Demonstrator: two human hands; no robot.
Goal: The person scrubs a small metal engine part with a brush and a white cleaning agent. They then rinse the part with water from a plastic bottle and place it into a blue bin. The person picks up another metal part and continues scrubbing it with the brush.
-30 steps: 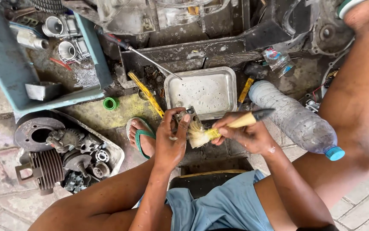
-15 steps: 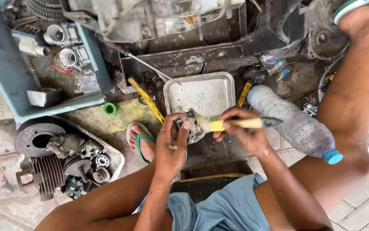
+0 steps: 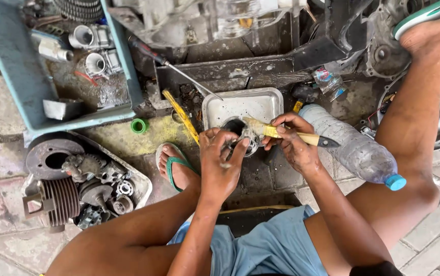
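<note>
My left hand (image 3: 221, 159) grips a small round metal engine part (image 3: 240, 134) over the near edge of a shallow metal tray (image 3: 260, 101). My right hand (image 3: 292, 139) holds a yellow-handled paintbrush (image 3: 287, 134), its bristles pressed against the part. Both hands are dirty with grease and almost touch each other. Most of the part is hidden by my fingers.
A plastic bottle with a blue cap (image 3: 355, 147) lies right of my hands. A blue tray of engine parts (image 3: 72, 46) sits at upper left, a cylinder and parts (image 3: 72, 186) at lower left. My sandalled foot (image 3: 175, 164), a yellow tool (image 3: 181, 115) and a screwdriver (image 3: 179, 69) lie nearby.
Both hands moved forward over the tray's near edge. The brush went from pointing left across the part to pressing into it from the right.
</note>
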